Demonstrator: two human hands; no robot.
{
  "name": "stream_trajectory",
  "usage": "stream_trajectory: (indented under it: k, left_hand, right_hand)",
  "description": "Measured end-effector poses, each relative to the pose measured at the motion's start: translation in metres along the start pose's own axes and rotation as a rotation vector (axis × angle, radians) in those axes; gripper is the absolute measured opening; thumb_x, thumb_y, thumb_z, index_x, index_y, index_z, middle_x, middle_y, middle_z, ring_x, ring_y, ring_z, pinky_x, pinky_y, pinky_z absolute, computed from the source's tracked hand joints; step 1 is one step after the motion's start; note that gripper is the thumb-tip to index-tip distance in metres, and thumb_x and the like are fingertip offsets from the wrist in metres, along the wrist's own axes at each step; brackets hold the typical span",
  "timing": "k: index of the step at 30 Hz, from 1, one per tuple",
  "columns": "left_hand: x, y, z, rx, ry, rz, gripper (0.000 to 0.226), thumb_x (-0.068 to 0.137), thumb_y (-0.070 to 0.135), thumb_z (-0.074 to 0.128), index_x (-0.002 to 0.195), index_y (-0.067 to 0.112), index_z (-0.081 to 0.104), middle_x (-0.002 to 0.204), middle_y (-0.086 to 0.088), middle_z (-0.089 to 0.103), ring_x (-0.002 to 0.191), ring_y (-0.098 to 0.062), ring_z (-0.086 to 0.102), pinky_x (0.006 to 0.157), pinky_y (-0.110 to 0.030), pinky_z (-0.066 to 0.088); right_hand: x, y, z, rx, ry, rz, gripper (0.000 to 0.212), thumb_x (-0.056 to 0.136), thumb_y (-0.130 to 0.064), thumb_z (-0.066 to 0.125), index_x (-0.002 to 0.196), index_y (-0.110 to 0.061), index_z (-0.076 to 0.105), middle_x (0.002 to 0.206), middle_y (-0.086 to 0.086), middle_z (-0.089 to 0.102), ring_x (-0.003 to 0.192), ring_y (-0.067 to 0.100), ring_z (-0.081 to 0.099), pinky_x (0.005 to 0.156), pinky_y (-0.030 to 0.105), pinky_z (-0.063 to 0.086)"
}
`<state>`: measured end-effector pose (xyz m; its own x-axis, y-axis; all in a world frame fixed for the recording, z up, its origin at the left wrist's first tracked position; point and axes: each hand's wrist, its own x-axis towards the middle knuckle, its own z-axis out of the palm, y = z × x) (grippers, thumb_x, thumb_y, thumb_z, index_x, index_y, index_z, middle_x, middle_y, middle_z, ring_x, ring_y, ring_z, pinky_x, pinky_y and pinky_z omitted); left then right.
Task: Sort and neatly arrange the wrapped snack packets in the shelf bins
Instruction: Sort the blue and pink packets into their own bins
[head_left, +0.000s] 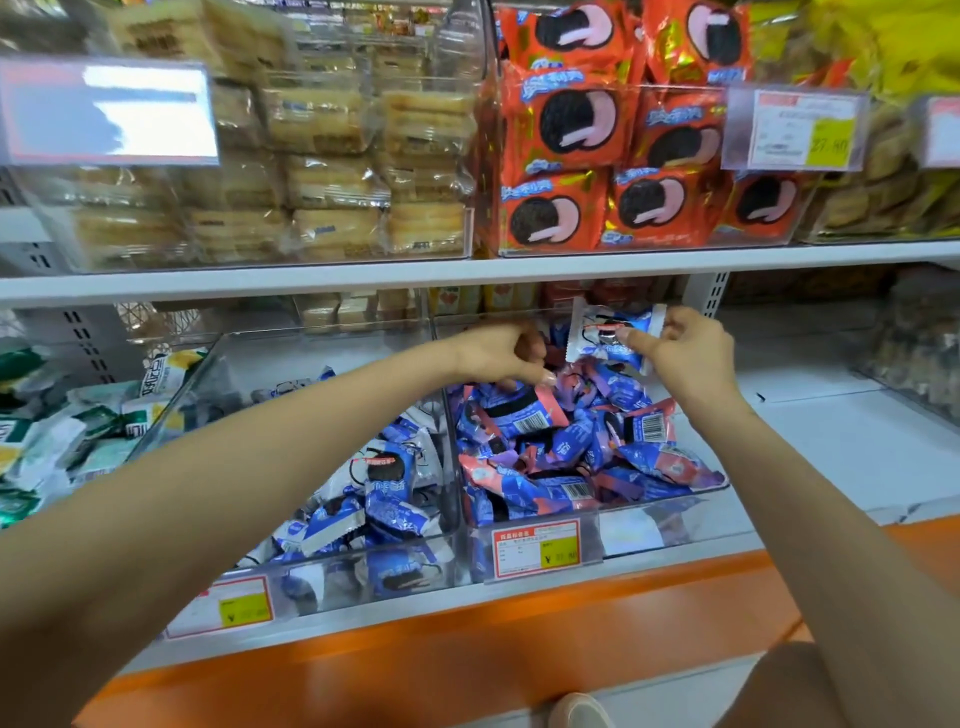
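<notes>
one blue-and-white packet (605, 332) is pinched at its right edge between thumb and fingers of the right hand (685, 353), lifted clear over the back of the right clear bin (654, 530). the left hand (498, 353) is just beside it, fingers curled down onto that bin's heap of pink-and-blue packets (545, 447); i cannot tell if it grips one. the left clear bin (343, 584) touches the right one and holds more blue-and-white packets (384, 493) in a loose pile. a red-and-yellow price tag (537, 548) is on the right bin's front. green-and-white packets (52, 431) lie far left. on the shelf above i note orange cookie packets (571, 130) and pale cake packets (337, 156). an orange ledge (467, 639) runs below the bins.
</notes>
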<state>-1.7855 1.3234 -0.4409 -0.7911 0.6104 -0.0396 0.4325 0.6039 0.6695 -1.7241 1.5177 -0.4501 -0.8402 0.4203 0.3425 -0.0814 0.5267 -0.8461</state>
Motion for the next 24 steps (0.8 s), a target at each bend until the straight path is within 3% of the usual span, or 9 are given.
stream_trajectory:
  k: [2, 4, 7, 9, 13, 17, 20, 24]
  left_hand:
    - [-0.016, 0.006, -0.012, 0.031, -0.128, 0.058, 0.035, 0.082, 0.021, 0.071, 0.107, 0.013, 0.048, 0.107, 0.004, 0.05, 0.1, -0.013, 0.049, 0.083, -0.022, 0.044]
    - [-0.031, 0.01, -0.02, 0.212, -0.377, 0.064, 0.04, 0.078, 0.026, 0.073, 0.11, 0.025, 0.049, 0.116, 0.01, 0.04, 0.111, -0.009, 0.04, 0.097, -0.02, 0.036]
    - [-0.046, 0.008, -0.011, 0.562, -0.609, 0.021, 0.055, 0.071, 0.038, 0.078, 0.117, 0.039, 0.048, 0.143, 0.006, 0.019, 0.134, -0.015, 0.018, 0.114, -0.036, 0.017]
    - [-0.048, 0.002, 0.004, 0.766, -0.532, 0.115, 0.056, 0.07, 0.044, 0.077, 0.12, 0.034, 0.051, 0.15, 0.003, 0.013, 0.137, -0.018, 0.014, 0.112, -0.038, 0.015]
    - [-0.042, -0.008, 0.02, 0.885, -0.222, 0.301, 0.038, 0.078, 0.038, 0.07, 0.112, 0.026, 0.057, 0.143, 0.005, 0.032, 0.125, -0.018, 0.034, 0.092, -0.033, 0.026]
    - [-0.028, -0.007, 0.018, 0.819, -0.02, 0.197, 0.038, 0.081, 0.036, 0.068, 0.115, 0.022, 0.057, 0.132, 0.003, 0.045, 0.117, -0.019, 0.046, 0.084, -0.031, 0.036]
    - [-0.018, -0.006, 0.009, 0.779, 0.122, 0.107, 0.037, 0.083, 0.033, 0.067, 0.115, 0.017, 0.057, 0.118, -0.005, 0.057, 0.107, -0.025, 0.054, 0.07, -0.028, 0.038]
    - [-0.014, -0.008, 0.012, 0.878, 0.163, 0.068, 0.038, 0.087, 0.026, 0.064, 0.121, 0.015, 0.053, 0.113, -0.011, 0.059, 0.105, -0.029, 0.055, 0.071, -0.032, 0.041]
  right_hand:
    - [0.001, 0.002, 0.0, 0.003, -0.005, -0.002, 0.039, 0.082, -0.027, 0.072, 0.067, -0.01, 0.041, 0.058, 0.003, 0.032, 0.054, 0.016, 0.029, 0.055, 0.031, 0.025]
    - [0.002, 0.004, 0.001, 0.022, -0.004, 0.002, 0.032, 0.081, -0.027, 0.073, 0.077, -0.006, 0.05, 0.058, 0.003, 0.033, 0.056, 0.017, 0.031, 0.059, 0.031, 0.028]
    - [0.003, 0.007, 0.004, 0.028, -0.013, 0.0, 0.032, 0.081, -0.027, 0.073, 0.086, 0.0, 0.056, 0.06, 0.005, 0.038, 0.063, 0.02, 0.038, 0.062, 0.034, 0.031]
    - [0.002, 0.007, 0.006, 0.02, -0.028, -0.003, 0.031, 0.081, -0.026, 0.073, 0.093, -0.001, 0.059, 0.064, 0.011, 0.046, 0.064, 0.021, 0.042, 0.063, 0.034, 0.036]
    - [0.0, 0.005, 0.01, 0.04, -0.042, -0.007, 0.04, 0.081, -0.025, 0.073, 0.097, 0.008, 0.057, 0.069, 0.015, 0.048, 0.064, 0.021, 0.042, 0.062, 0.033, 0.035]
    - [0.0, 0.003, 0.01, 0.037, -0.039, -0.029, 0.04, 0.08, -0.027, 0.073, 0.096, 0.006, 0.059, 0.069, 0.013, 0.045, 0.065, 0.021, 0.04, 0.062, 0.032, 0.033]
    - [0.001, 0.003, 0.009, 0.019, -0.021, -0.041, 0.045, 0.081, -0.029, 0.073, 0.098, 0.01, 0.057, 0.069, 0.011, 0.043, 0.067, 0.02, 0.039, 0.064, 0.033, 0.032]
    - [0.002, 0.004, 0.009, 0.002, -0.03, -0.052, 0.044, 0.08, -0.031, 0.073, 0.098, 0.006, 0.059, 0.072, 0.014, 0.049, 0.068, 0.021, 0.044, 0.065, 0.033, 0.036]
